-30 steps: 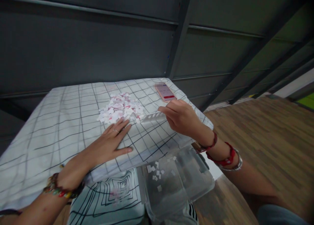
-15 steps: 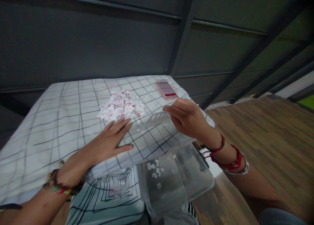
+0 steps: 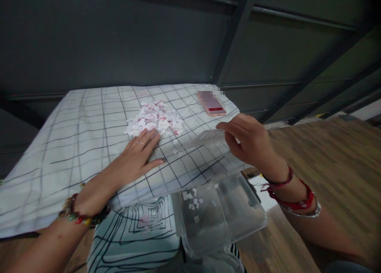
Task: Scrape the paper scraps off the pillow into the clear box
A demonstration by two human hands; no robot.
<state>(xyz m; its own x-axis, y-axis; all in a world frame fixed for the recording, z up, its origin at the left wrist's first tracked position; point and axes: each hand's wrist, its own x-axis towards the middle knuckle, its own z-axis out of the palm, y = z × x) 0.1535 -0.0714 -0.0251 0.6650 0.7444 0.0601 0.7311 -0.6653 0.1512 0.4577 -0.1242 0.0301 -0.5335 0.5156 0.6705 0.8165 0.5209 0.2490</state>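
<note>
A heap of small torn white and pink paper scraps (image 3: pixel 156 116) lies on a white checked cloth (image 3: pixel 89 146). My left hand (image 3: pixel 138 153) rests palm down with fingers outstretched, its fingertips touching the heap's near edge. My right hand (image 3: pixel 248 140) is closed in a pinch on the right end of a flat whitish slotted plastic piece (image 3: pixel 205 138). That piece is tilted over the cloth, right of the heap, and is partly blurred. A few loose scraps (image 3: pixel 175 150) lie near its left end. Below the table edge, a clear plastic box (image 3: pixel 244 221) holds several scraps.
A phone (image 3: pixel 212 104) with a lit screen lies at the cloth's back right. Beside the box is a pale green surface with black line patterns (image 3: pixel 139 241). Dark panels (image 3: pixel 119 38) stand behind the table. Wooden floor (image 3: pixel 321 157) extends to the right.
My right hand has moved right with the slotted plastic piece, away from the heap. My left hand has slid slightly forward against the scraps. The whole view has shifted a little.
</note>
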